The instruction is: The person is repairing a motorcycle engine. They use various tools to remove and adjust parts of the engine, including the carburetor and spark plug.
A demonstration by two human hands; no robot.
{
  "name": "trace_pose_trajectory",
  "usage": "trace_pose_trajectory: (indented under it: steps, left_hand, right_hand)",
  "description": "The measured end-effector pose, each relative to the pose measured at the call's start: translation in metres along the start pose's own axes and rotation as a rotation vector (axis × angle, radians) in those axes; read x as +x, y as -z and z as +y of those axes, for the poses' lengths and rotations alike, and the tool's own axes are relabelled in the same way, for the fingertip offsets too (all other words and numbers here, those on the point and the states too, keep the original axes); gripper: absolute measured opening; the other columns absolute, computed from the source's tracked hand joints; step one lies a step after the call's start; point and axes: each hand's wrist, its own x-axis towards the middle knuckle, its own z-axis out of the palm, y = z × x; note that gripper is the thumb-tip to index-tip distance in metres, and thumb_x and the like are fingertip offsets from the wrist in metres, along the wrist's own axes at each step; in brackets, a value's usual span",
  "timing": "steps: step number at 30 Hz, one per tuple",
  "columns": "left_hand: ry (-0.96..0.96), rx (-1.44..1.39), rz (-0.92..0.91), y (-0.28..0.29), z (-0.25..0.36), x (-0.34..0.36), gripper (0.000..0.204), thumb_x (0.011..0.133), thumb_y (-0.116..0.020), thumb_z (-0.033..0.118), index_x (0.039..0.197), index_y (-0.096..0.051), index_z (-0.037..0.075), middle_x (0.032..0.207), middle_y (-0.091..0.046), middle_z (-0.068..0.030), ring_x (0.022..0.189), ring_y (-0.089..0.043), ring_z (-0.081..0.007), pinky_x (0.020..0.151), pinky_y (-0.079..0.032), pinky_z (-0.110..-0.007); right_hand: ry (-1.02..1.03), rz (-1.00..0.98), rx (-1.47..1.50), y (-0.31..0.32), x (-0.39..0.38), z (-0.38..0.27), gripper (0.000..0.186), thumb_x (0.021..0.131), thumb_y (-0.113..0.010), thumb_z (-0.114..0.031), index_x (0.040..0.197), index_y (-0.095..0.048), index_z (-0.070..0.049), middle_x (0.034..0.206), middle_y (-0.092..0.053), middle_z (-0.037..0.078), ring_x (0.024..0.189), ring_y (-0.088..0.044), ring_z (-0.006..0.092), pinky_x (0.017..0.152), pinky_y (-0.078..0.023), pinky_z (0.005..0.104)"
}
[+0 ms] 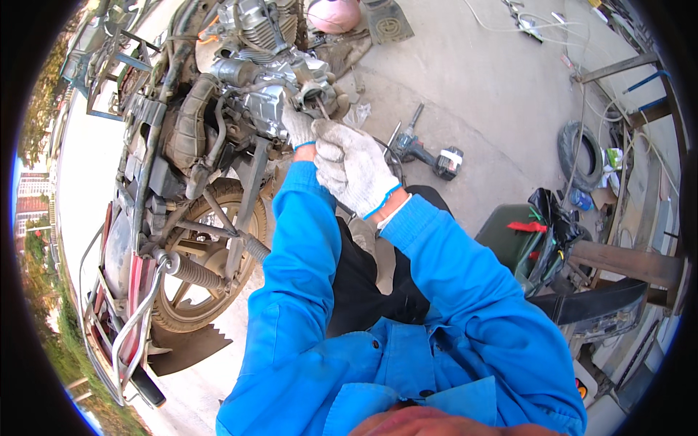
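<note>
Both my hands wear whitish knitted gloves with blue cuffs. My left hand (298,126) reaches in against the silver engine (267,109) of a partly stripped motorcycle; its fingertips are hidden among the parts. Just right of it, my right hand (352,166) is closed, its fingers curled toward the engine. A thin rod (322,110) shows between that hand and a round opening in the engine casing (316,93). Whether the right hand grips this rod cannot be made out. On the ground to the right lies a cordless power tool (414,147) with a long nose.
The motorcycle's rear wheel (169,291) and spring shock absorber (196,270) stand at the left. A pink rounded thing (333,14) lies beyond the engine. At the right are a loose tyre (574,156), a dark green container (502,231), black plastic bags (549,211) and a metal-framed rack (625,258).
</note>
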Motion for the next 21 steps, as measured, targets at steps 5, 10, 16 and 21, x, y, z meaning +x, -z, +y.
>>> trace_pose_trajectory:
  steps: [5, 10, 16, 21]
  left_hand:
    - [-0.296, 0.271, 0.237, -0.028, -0.011, 0.0, 0.078, 0.108, -0.046, 0.073, 0.13, -0.067, 0.0, 0.103, -0.077, -0.0195, 0.075, -0.075, -0.0357, 0.063, -0.066, -0.05]
    - [-0.504, 0.297, 0.274, -0.051, -0.018, -0.011, 0.057, 0.109, -0.054, 0.057, 0.133, -0.07, 0.007, 0.121, -0.075, -0.0141, 0.103, -0.075, -0.0333, 0.091, -0.063, -0.052]
    - [-0.513, 0.283, 0.188, -0.053, -0.019, -0.02, 0.055, 0.108, -0.058, 0.055, 0.134, -0.068, 0.007, 0.12, -0.075, -0.0135, 0.098, -0.075, -0.0328, 0.087, -0.066, -0.051]
    - [-0.461, 0.243, 0.121, -0.043, -0.017, -0.018, 0.067, 0.107, -0.055, 0.065, 0.136, -0.066, 0.005, 0.116, -0.074, -0.0186, 0.093, -0.074, -0.0352, 0.077, -0.066, -0.054]
  right_hand:
    - [0.279, 0.158, -0.577, 0.008, 0.006, -0.008, 0.017, 0.107, -0.07, -0.028, 0.1, -0.068, -0.012, 0.069, -0.05, -0.007, 0.054, -0.045, 0.0054, 0.047, -0.034, 0.0279]
    - [0.892, 0.361, -1.877, 0.023, -0.004, -0.017, 0.031, 0.101, -0.072, -0.023, 0.125, -0.07, -0.004, 0.099, -0.078, 0.021, 0.088, -0.077, 0.0408, 0.073, -0.061, 0.0497]
    - [0.94, 0.321, -1.721, 0.021, -0.004, -0.02, 0.029, 0.104, -0.071, -0.031, 0.12, -0.072, -0.006, 0.091, -0.077, 0.017, 0.073, -0.074, 0.0329, 0.064, -0.058, 0.044]
    - [0.209, 0.093, -0.662, 0.018, 0.003, -0.017, 0.039, 0.111, -0.067, -0.042, 0.109, -0.072, -0.004, 0.069, -0.057, -0.003, 0.052, -0.047, 0.0089, 0.047, -0.038, 0.028]
